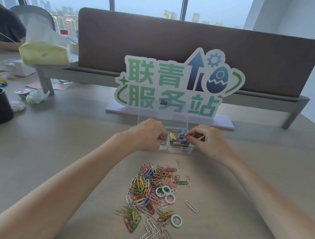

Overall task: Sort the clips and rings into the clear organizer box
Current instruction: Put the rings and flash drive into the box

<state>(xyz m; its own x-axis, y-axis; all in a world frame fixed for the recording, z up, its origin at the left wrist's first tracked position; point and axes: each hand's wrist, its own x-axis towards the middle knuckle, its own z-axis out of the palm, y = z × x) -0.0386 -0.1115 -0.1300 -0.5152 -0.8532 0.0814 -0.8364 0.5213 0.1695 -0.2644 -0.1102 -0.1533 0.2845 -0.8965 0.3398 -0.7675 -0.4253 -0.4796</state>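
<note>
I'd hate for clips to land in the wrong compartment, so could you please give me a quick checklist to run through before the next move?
1. Lid of the organizer box open: ok, it stands up behind.
2. Left hand steadies the box: cannot tell, its fingers are hidden.
3. Right hand has a firm pinch on the blue binder clip: cannot tell.
4. Paper clips within reach: ok, piled before the box.
5. Rings sorted: not ok, still among the pile.
</note>
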